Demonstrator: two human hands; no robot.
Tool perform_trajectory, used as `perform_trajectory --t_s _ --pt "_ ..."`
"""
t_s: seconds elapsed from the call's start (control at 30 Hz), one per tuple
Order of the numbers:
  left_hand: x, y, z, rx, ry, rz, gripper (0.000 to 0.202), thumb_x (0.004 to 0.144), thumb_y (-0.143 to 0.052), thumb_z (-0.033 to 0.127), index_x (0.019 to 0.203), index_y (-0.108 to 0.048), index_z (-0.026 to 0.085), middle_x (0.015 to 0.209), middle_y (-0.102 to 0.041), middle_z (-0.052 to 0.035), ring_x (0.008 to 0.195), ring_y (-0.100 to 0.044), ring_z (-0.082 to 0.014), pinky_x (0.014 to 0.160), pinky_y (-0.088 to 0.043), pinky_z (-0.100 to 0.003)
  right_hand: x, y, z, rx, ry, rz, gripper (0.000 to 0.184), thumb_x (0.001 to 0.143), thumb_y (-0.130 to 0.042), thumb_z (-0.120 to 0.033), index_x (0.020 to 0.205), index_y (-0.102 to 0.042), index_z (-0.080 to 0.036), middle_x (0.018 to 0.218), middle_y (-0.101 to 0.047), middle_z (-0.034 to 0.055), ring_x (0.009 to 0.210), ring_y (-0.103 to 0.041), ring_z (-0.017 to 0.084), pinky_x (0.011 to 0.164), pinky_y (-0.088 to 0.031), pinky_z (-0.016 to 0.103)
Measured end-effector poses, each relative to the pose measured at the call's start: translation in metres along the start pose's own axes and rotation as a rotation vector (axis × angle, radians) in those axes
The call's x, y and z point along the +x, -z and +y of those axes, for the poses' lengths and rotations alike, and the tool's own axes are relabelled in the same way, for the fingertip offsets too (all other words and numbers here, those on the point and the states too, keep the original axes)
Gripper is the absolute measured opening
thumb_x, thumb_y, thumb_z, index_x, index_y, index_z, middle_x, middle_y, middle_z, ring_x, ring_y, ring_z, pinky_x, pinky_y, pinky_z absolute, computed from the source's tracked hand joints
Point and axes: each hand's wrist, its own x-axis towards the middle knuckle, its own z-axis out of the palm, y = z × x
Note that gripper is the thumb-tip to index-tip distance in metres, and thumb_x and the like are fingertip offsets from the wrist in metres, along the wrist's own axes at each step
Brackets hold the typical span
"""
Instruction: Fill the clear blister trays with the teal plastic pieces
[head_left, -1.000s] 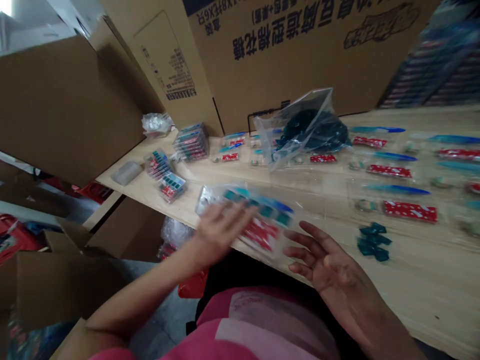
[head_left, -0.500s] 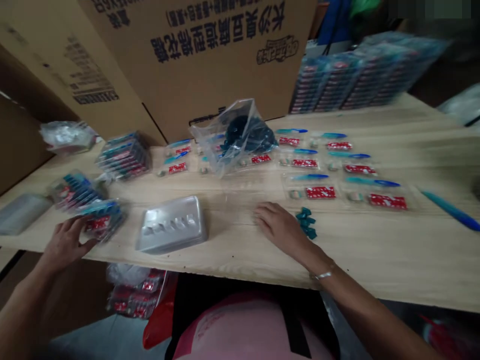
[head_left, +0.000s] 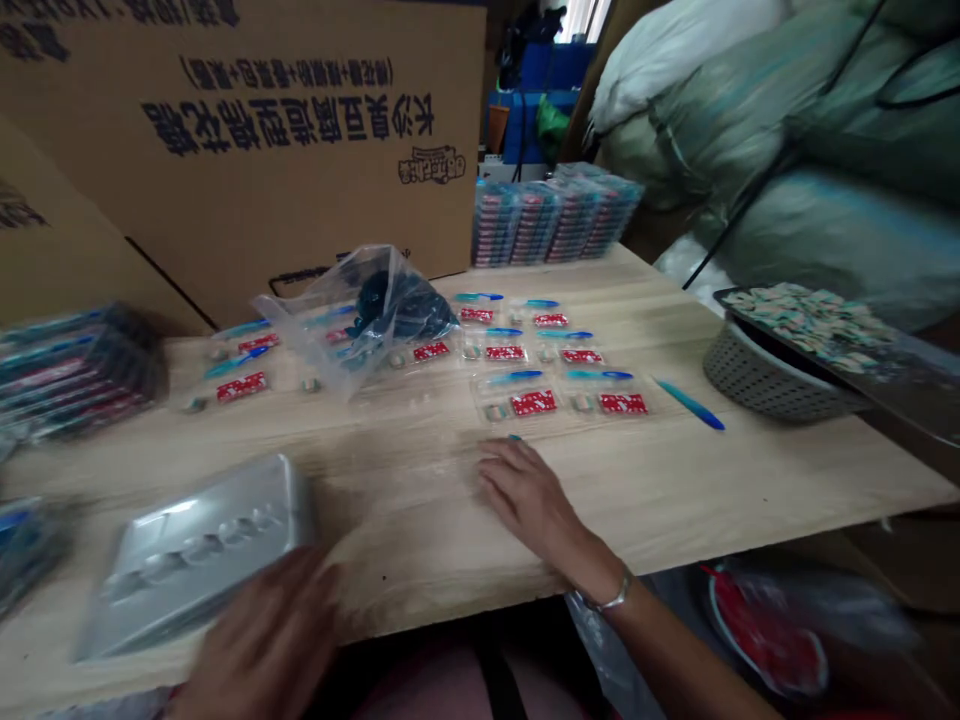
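A worktop [head_left: 420,490] fills the foreground, and one printed cardboard box [head_left: 315,150] stands along its back edge. One grey basket [head_left: 780,372] sits at the right edge, topped by one board of pale pieces [head_left: 817,318], too many to count. At least four packed stacks [head_left: 517,225] stand near the back right corner; one blurred packed stack [head_left: 71,370] is toward the left end.

One clear bag [head_left: 337,355] of dark contents lies near the back edge. One pile of empty clear trays [head_left: 202,550] lies near the front edge, left of centre. Of the two hands, the left hand [head_left: 262,635] is blurred beside that pile's front corner; I cannot tell its state. The right hand [head_left: 525,495] rests palm down mid-worktop, fingers bent; its grip is hidden.

Beyond it, six filled trays [head_left: 517,392] form three rows of two, each with one red packet [head_left: 533,402]. One loose blue pen-shaped item [head_left: 690,405] lies nearer the right edge. One green piece [head_left: 515,437] peeps out at the right fingertips.
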Motion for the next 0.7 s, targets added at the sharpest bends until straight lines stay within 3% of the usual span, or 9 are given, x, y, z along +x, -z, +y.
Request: perform_trajectory --t_s 0.07,0.13,0.23,0.3,0.4,0.5,0.57,0.63,0.7 --pt "0.022 -0.042 0.013 0.093 -0.098 -0.044 0.033 0.093 -0.049 0.032 0.123 -0.057 0.018 0.126 -0.062 -0.0124 0.115 -0.056 -0.0274 0.092 -0.049 -0.04 -0.013 0.013 0.019 -0.043 -0.044 0.041 0.019 0.092 -0.048 -0.016 0.094 -0.067 -0.018 0.105 -0.068 0.0121 0.101 -0.061 0.025 0.087 -0.052 0.044" --pt "0.042 -0.07 0.017 0.118 -0.073 -0.134 0.037 0.093 -0.047 0.036 0.119 -0.058 0.013 0.123 -0.062 -0.0169 0.114 -0.056 -0.0305 0.09 -0.048 -0.043 -0.029 0.025 0.04 -0.074 -0.099 0.059 0.019 0.092 -0.049 -0.018 0.095 -0.067 -0.018 0.105 -0.068 0.0125 0.101 -0.061 0.026 0.086 -0.052 0.045" --pt "0.067 -0.083 0.017 0.153 0.094 -0.29 0.023 0.091 -0.049 0.029 0.097 -0.064 0.014 0.104 -0.066 -0.015 0.097 -0.061 -0.03 0.082 -0.05 -0.044 -0.053 0.042 0.068 -0.108 -0.246 0.053 0.019 0.091 -0.049 -0.019 0.092 -0.068 -0.019 0.1 -0.069 0.0113 0.095 -0.062 0.026 0.083 -0.053 0.044" --pt "0.087 -0.086 0.019 0.193 0.149 -0.315 0.018 0.09 -0.05 0.026 0.09 -0.064 0.015 0.098 -0.066 -0.0137 0.089 -0.061 -0.0294 0.078 -0.05 -0.044 -0.062 0.049 0.079 -0.099 -0.343 0.027 0.019 0.09 -0.049 -0.019 0.089 -0.068 -0.019 0.093 -0.069 0.0101 0.089 -0.063 0.025 0.08 -0.054 0.043" --pt "0.129 -0.1 0.031 0.159 0.069 -0.296 0.018 0.089 -0.052 0.019 0.101 -0.064 0.014 0.107 -0.065 -0.0147 0.095 -0.059 -0.0288 0.081 -0.05 -0.043 -0.057 0.044 0.073 -0.014 -0.383 0.019 0.02 0.09 -0.049 -0.023 0.099 -0.067 -0.019 0.1 -0.068 0.0097 0.094 -0.064 0.024 0.082 -0.055 0.041" --pt "0.179 -0.128 0.043 0.04 -0.019 -0.356 0.023 0.089 -0.05 0.01 0.107 -0.063 0.014 0.116 -0.064 -0.0132 0.104 -0.058 -0.0263 0.087 -0.05 -0.04 -0.038 0.024 0.05 0.014 -0.259 -0.03 0.033 0.09 -0.053 -0.027 0.121 -0.06 -0.017 0.129 -0.058 0.0148 0.12 -0.054 0.027 0.098 -0.049 0.045" --pt "0.204 -0.144 0.046 -0.01 -0.019 -0.393 0.02 0.089 -0.05 0.008 0.103 -0.064 0.013 0.114 -0.065 -0.0117 0.105 -0.059 -0.0247 0.089 -0.05 -0.038 -0.032 0.011 0.039 -0.044 -0.168 -0.105 0.036 0.09 -0.054 -0.025 0.124 -0.059 -0.016 0.139 -0.051 0.0169 0.13 -0.045 0.031 0.102 -0.045 0.051" --pt "0.213 -0.153 0.049 -0.021 -0.009 -0.407 0.016 0.088 -0.051 0.007 0.095 -0.065 0.013 0.108 -0.067 -0.0103 0.101 -0.061 -0.0232 0.089 -0.051 -0.037 -0.035 0.006 0.04 -0.108 -0.148 -0.126 0.032 0.09 -0.051 -0.02 0.119 -0.062 -0.016 0.138 -0.052 0.0166 0.129 -0.047 0.032 0.101 -0.046 0.052" --pt "0.205 -0.155 0.053 -0.031 -0.024 -0.401 0.015 0.086 -0.053 0.006 0.091 -0.065 0.013 0.103 -0.067 -0.0096 0.097 -0.062 -0.0221 0.089 -0.052 -0.036 -0.047 0.012 0.053 -0.153 -0.189 -0.072 0.029 0.091 -0.049 -0.017 0.115 -0.064 -0.017 0.133 -0.056 0.0156 0.123 -0.052 0.03 0.099 -0.048 0.05"
